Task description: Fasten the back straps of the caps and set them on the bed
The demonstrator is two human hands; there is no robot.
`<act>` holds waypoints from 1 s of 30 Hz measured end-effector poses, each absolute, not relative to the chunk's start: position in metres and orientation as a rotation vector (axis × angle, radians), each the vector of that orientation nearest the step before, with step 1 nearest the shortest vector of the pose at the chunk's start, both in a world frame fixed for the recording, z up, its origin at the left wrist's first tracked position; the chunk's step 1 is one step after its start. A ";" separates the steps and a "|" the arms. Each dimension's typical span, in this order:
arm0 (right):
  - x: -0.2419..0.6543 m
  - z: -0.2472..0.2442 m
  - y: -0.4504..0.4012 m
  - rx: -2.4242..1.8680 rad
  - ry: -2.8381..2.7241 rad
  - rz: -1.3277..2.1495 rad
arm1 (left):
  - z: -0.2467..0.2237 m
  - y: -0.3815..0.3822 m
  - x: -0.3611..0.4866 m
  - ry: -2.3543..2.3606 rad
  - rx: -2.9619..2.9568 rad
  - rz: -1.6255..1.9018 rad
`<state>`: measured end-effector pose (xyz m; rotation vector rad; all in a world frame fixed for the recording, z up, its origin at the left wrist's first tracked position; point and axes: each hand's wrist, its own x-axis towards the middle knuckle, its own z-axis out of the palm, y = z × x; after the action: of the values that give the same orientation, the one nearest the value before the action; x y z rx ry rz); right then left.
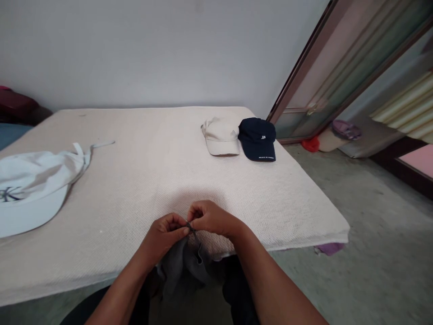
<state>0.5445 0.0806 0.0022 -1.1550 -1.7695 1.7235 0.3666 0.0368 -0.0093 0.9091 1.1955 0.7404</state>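
- A dark strip [191, 227] on a grey cloth item [174, 266] is pinched by two bare hands above the near edge of a bed [145, 176]; directions are read with the hands as the dial's centre.
- By the left hand [164, 237], the strip is held between thumb and fingers, the grip clamped on it.
- By the right hand [211, 219], the same strip is gripped just beside, thumb and forefinger likewise pressed together on it, the fingertips of both hands nearly meeting.
- The rest of the grey cloth item is left hanging toward six o'clock, past the bed's edge and between dark-clothed knees; its lower part is lost in shadow.
- At nine o'clock, a white cap [37, 169] with a dark letter K is cut off by the frame.
- At one o'clock, a beige cap [219, 133] is set just beside a navy cap [257, 135], both brims pointed toward six.
- At two o'clock, well apart, a red object [310, 144] is seen on the floor [304, 207].
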 end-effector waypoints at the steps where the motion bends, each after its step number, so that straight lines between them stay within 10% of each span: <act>1: 0.544 0.003 0.080 -1.156 -1.792 1.710 | -0.010 0.037 0.367 1.194 0.917 0.739; 30: 0.547 -0.004 0.079 -0.983 -1.682 1.810 | -0.010 0.036 0.370 1.147 0.910 0.806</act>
<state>0.5469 0.0795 -0.0036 -0.9829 -1.6816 1.8105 0.3698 0.0363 -0.0101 0.9103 1.1475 0.8063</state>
